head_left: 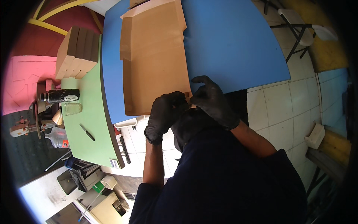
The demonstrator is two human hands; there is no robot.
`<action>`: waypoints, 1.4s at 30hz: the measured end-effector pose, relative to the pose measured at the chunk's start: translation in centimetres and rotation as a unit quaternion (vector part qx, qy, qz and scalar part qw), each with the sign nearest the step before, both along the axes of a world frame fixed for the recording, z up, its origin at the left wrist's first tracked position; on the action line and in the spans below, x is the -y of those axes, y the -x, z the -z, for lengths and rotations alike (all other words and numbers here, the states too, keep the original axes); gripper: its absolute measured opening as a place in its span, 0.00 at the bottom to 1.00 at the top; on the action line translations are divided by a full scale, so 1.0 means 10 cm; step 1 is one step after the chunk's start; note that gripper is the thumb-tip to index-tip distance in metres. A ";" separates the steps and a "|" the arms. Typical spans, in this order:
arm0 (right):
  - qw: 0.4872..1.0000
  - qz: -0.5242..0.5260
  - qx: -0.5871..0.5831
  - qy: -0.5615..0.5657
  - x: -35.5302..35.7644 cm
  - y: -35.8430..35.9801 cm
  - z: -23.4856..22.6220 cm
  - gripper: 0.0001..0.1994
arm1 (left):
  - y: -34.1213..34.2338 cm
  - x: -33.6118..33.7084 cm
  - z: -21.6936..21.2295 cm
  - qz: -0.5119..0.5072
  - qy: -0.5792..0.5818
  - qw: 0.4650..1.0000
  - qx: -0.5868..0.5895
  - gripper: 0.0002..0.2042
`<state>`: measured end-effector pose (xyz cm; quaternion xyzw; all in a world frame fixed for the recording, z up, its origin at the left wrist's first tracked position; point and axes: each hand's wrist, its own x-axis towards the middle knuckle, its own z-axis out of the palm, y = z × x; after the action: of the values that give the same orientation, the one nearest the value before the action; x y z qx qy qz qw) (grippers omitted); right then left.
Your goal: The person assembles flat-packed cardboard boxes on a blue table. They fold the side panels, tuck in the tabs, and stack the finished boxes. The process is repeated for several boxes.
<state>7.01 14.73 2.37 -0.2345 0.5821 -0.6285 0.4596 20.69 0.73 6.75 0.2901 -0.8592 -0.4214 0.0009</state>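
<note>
A flat, unfolded brown cardboard box blank (154,59) lies on the blue table (231,41), its near edge at the table's front. Both my hands wear black gloves. My left hand (164,114) is closed on the blank's near right corner, just below the table edge. My right hand (212,100) pinches the same corner flap from the right, its index finger raised. The flap itself is mostly hidden between my fingers.
A green table (91,123) stands to the left with a stack of folded brown boxes (76,52), a dark bottle (59,96), a glass jar (71,108) and a black knife (87,132). A white folding chair (298,26) stands at the far right on the tiled floor.
</note>
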 end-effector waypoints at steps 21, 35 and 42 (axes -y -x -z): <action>0.998 -0.006 0.019 -0.053 0.00 0.10 -0.07 0.26 | 0.06 0.10 0.15 -0.027 -0.114 0.991 -0.068 0.07; 0.994 0.056 0.081 0.042 0.07 -0.05 0.01 0.25 | 0.13 0.19 0.25 0.069 0.019 0.995 -0.071 0.09; 0.998 -0.021 -0.030 -0.052 -0.01 0.24 -0.05 0.26 | 0.15 0.20 0.21 0.038 -0.095 0.994 -0.036 0.10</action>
<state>4.63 14.80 2.88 -0.2415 0.6227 -0.5799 0.4665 19.21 -1.25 4.67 0.2409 -0.8251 -0.5110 -0.0117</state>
